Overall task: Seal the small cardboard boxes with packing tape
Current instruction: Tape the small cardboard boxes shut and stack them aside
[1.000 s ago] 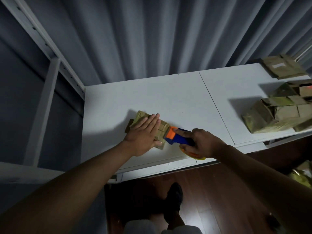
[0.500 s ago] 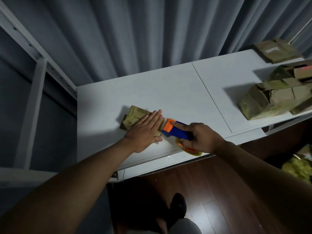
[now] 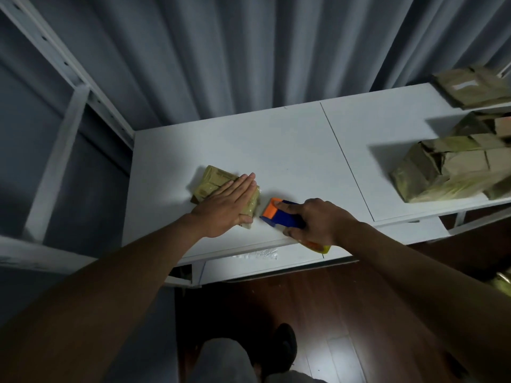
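The small cardboard box (image 3: 218,186) is lain flat on the white table (image 3: 290,150), pressed under the straight fingers of the left hand (image 3: 225,207). The blue-and-orange tape dispenser (image 3: 279,215) is gripped by the right hand (image 3: 318,221) just beside the box, apart from it.

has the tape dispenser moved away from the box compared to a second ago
Yes. The tape dispenser touched the box's right end earlier; now bare table shows between them, so the right hand has pulled it rightward, toward the table's seam.

We note a small taped cardboard box (image 3: 214,183) lying flat on the worktop (image 3: 290,150), a blue-orange tape dispenser (image 3: 279,215) just right of it, and more boxes (image 3: 453,167) piled far right.
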